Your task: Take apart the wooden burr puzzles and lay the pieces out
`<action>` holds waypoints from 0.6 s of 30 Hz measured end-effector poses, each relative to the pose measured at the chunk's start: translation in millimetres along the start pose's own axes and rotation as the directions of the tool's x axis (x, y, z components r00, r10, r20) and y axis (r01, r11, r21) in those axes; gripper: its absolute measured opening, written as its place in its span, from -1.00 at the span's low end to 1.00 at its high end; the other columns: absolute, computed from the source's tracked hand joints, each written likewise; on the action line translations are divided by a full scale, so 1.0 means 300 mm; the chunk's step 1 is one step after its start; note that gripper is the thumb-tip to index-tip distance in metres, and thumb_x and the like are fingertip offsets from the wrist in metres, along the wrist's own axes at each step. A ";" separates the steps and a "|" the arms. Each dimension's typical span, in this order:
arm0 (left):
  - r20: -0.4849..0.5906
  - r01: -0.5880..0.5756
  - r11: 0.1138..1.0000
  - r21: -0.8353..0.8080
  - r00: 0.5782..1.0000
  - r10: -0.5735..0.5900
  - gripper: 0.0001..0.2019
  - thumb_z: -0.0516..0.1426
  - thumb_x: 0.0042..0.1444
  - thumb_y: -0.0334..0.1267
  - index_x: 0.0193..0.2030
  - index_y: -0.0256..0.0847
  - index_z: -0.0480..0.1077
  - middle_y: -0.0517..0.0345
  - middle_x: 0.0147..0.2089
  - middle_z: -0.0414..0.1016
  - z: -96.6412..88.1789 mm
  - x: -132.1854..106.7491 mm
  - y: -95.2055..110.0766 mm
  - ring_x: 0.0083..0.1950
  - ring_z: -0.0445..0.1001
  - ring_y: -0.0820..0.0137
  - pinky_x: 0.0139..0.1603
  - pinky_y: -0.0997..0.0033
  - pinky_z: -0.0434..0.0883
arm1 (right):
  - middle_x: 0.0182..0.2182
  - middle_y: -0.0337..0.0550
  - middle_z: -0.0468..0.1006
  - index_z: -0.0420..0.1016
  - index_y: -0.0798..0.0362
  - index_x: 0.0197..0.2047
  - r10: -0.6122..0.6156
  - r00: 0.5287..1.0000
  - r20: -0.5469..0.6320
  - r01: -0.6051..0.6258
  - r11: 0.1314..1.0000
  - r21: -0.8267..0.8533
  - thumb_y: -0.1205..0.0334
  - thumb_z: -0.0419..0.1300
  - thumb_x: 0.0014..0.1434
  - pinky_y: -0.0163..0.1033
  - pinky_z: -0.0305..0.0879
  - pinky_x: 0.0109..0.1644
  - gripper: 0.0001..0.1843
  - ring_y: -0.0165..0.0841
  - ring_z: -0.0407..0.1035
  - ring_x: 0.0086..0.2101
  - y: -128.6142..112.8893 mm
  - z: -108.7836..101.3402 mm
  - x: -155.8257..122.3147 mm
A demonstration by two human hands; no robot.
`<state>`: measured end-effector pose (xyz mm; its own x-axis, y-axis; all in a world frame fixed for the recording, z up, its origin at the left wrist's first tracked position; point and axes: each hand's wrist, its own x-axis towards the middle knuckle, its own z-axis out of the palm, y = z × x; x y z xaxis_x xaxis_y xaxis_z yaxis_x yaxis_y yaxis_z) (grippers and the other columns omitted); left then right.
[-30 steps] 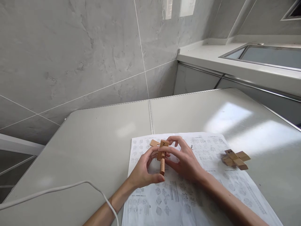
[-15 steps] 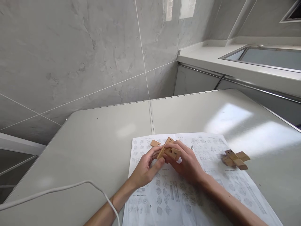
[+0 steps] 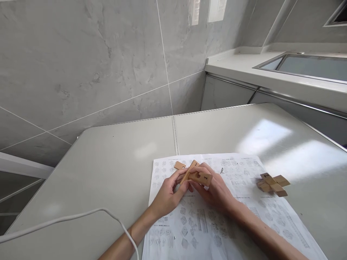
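Note:
My left hand [image 3: 168, 195] and my right hand [image 3: 215, 191] meet over a printed instruction sheet [image 3: 217, 216], both closed on numbered wooden puzzle pieces [image 3: 199, 175]. One bar marked 2 slants up to the left. A second bar marked 3 lies crosswise under my right fingers. The two bars touch at their crossing. A loose wooden piece [image 3: 179, 165] lies flat on the sheet just behind my left fingers.
An assembled wooden cross-shaped puzzle [image 3: 272, 184] rests on the sheet's right edge. The grey table [image 3: 108, 173] has a seam down its middle. A white cable [image 3: 67, 218] runs across the near left to my left wrist. A counter with a sink [image 3: 306, 66] stands far right.
A second ago the bar stood nearly upright between my hands. It has since been tipped over, and the bar marked 3 now lies across it under my right fingers.

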<state>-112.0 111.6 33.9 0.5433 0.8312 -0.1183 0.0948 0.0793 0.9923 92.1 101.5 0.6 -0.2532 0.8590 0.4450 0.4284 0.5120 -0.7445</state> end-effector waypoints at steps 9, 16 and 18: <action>0.005 -0.003 0.992 0.128 1.000 0.003 -0.52 0.05 0.53 0.03 0.45 -0.11 0.33 0.09 -0.16 0.58 0.001 -0.003 -0.005 -0.12 0.54 0.27 -0.06 0.31 0.47 | -0.14 -0.13 0.50 0.33 -0.11 0.16 0.009 1.000 0.019 -0.008 0.999 -0.049 0.22 0.10 0.54 -0.25 0.35 -0.37 -0.82 -0.33 0.49 -0.36 0.002 0.016 -0.016; -0.090 -0.040 0.966 0.254 0.994 0.065 -0.53 0.02 0.55 0.01 0.45 -0.13 0.35 0.13 -0.24 0.59 0.015 -0.009 -0.032 -0.32 0.45 0.37 -0.29 0.40 0.41 | -0.17 -0.13 0.48 0.34 -0.10 0.10 -0.049 0.997 -0.065 0.044 0.996 -0.074 0.28 0.13 0.50 -0.26 0.30 -0.37 -0.84 -0.34 0.45 -0.36 -0.018 0.020 -0.006; -0.168 -0.051 0.949 0.312 0.980 0.108 -0.55 0.01 0.55 -0.01 0.41 -0.13 0.40 0.13 -0.24 0.60 0.020 -0.013 -0.039 -0.38 0.44 0.40 -0.35 0.42 0.42 | -0.20 -0.15 0.48 0.34 -0.09 0.07 -0.085 0.993 -0.078 0.080 0.994 -0.069 0.32 0.17 0.45 -0.26 0.26 -0.38 -0.82 -0.35 0.41 -0.38 -0.032 0.018 -0.003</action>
<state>-110.1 104.1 22.6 0.4024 0.9155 -0.0029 0.3228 -0.1389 0.9362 83.5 95.9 4.7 -0.2203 0.8094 0.5444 0.4659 0.5776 -0.6703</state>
